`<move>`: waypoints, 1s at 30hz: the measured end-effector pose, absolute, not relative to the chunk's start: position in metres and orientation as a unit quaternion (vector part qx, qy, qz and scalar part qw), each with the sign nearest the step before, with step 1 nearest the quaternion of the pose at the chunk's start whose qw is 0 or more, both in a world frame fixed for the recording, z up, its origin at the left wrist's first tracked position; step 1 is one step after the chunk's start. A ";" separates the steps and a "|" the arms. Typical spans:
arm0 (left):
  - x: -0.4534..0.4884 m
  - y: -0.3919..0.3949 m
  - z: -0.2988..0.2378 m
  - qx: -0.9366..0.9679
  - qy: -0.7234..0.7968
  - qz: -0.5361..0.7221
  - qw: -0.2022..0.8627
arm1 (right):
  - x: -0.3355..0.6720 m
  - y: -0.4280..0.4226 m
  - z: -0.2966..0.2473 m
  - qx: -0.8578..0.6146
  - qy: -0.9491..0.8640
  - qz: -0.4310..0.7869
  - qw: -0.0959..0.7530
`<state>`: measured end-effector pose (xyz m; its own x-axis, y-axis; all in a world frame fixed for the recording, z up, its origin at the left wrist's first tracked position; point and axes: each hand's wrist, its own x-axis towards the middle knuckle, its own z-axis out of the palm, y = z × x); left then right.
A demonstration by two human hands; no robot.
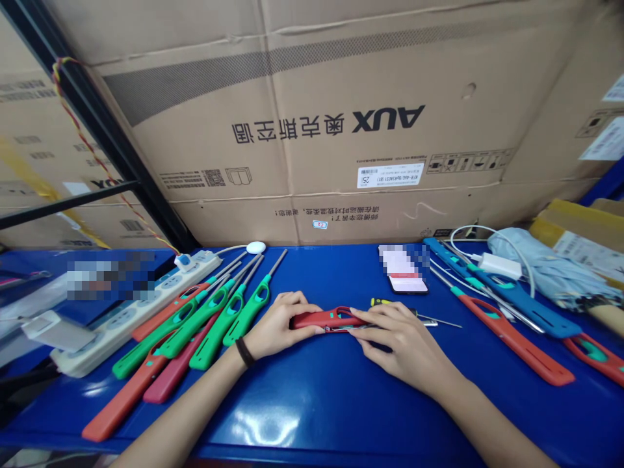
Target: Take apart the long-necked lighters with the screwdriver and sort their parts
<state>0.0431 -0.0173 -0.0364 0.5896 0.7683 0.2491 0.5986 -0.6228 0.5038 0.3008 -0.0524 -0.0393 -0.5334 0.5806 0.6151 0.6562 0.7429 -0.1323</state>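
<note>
A red long-neck lighter (325, 318) lies flat on the blue table (312, 396), held between both my hands. My left hand (280, 324) is curled round its left end. My right hand (397, 338) pinches its right end, fingers pressed on the body. A thin metal rod sticks out to the right past my right hand. A small screwdriver with a yellow and green handle (385, 302) lies just behind my right hand.
Several green, red and orange lighters (205, 325) lie fanned at the left beside a white power strip (141, 309). A phone (407, 276), a white charger (500, 265), blue and orange lighters (511, 331) and a grey folded umbrella (556, 273) lie at the right. Large cardboard boxes (316, 117) stand behind.
</note>
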 end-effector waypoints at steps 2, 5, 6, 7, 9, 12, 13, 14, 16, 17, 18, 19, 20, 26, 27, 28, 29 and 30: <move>0.043 -0.017 -0.036 0.871 0.392 0.227 0.189 | 0.300 -0.052 -0.039 -0.355 -0.871 -0.062 0.333; 0.044 -0.017 -0.035 0.871 0.392 0.227 0.191 | 0.299 -0.051 -0.040 -0.359 -0.869 -0.068 0.333; 0.044 -0.017 -0.035 0.871 0.392 0.225 0.192 | 0.299 -0.050 -0.041 -0.358 -0.870 -0.068 0.333; 0.044 -0.017 -0.035 0.871 0.392 0.224 0.193 | 0.299 -0.050 -0.042 -0.356 -0.870 -0.067 0.334; 0.044 -0.017 -0.035 0.871 0.393 0.223 0.194 | 0.299 -0.049 -0.044 -0.350 -0.872 -0.069 0.334; 0.044 -0.017 -0.036 0.871 0.390 0.230 0.191 | 0.298 -0.049 -0.045 -0.345 -0.875 -0.084 0.328; 0.043 -0.017 -0.037 0.871 0.390 0.232 0.189 | 0.298 -0.050 -0.046 -0.344 -0.877 -0.091 0.322; 0.043 -0.017 -0.038 0.871 0.389 0.233 0.187 | 0.297 -0.051 -0.046 -0.343 -0.880 -0.097 0.315; 0.043 -0.017 -0.039 0.873 0.388 0.231 0.182 | 0.295 -0.052 -0.047 -0.338 -0.884 -0.115 0.302; 0.042 -0.017 -0.039 0.875 0.387 0.229 0.181 | 0.295 -0.052 -0.048 -0.333 -0.885 -0.125 0.302; 0.042 -0.017 -0.039 0.876 0.386 0.227 0.179 | 0.294 -0.053 -0.048 -0.328 -0.884 -0.135 0.304; 0.042 -0.017 -0.038 0.878 0.385 0.224 0.178 | 0.294 -0.053 -0.048 -0.323 -0.883 -0.141 0.309; 0.042 -0.017 -0.038 0.878 0.384 0.223 0.176 | 0.294 -0.053 -0.048 -0.321 -0.882 -0.143 0.315; 0.043 -0.018 -0.037 0.884 0.384 0.218 0.155 | 0.301 -0.050 -0.053 -0.285 -0.886 -0.161 0.329; 0.043 -0.019 -0.037 0.884 0.383 0.219 0.151 | 0.302 -0.049 -0.054 -0.281 -0.886 -0.168 0.328; 0.044 -0.019 -0.037 0.885 0.383 0.222 0.148 | 0.303 -0.049 -0.056 -0.281 -0.886 -0.174 0.326; 0.044 -0.019 -0.037 0.884 0.383 0.225 0.147 | 0.304 -0.050 -0.057 -0.282 -0.886 -0.178 0.323; 0.045 -0.020 -0.037 0.882 0.385 0.231 0.147 | 0.304 -0.050 -0.058 -0.285 -0.886 -0.181 0.319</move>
<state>0.0446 -0.0195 -0.0369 0.5977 0.7462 0.2932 0.6101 -0.6606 0.4374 0.3043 -0.0498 -0.0581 -0.6350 0.3890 0.6675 0.6194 0.7727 0.1389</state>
